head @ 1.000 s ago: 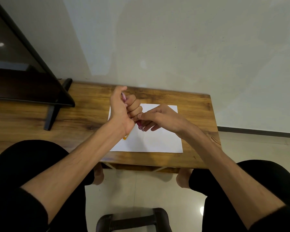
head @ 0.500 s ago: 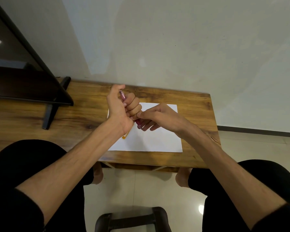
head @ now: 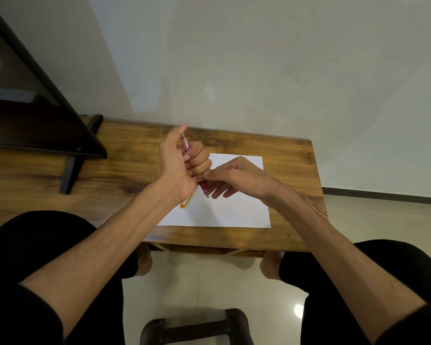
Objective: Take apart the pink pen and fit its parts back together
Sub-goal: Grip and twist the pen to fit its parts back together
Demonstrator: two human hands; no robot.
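My left hand [head: 182, 163] is closed in a fist around the pink pen [head: 185, 145], thumb raised beside its upper end. The pen runs slantwise through the fist, and its tip end [head: 205, 191] pokes out below, over the white sheet of paper [head: 234, 210]. My right hand [head: 230, 176] meets the fist from the right, with thumb and forefinger pinching the pen's lower section near the tip. The middle of the pen is hidden inside the fist.
An orange pen-like stick [head: 186, 200] lies on the paper's left edge, partly under my left wrist. The wooden table [head: 125, 170] carries a black monitor [head: 30, 115] on a stand at the left. A dark stool [head: 197, 327] stands on the floor between my knees.
My left fist has tilted, so more of the pen's upper end shows above it and the tip sticks out further below. My right fingers have stayed on the lower section.
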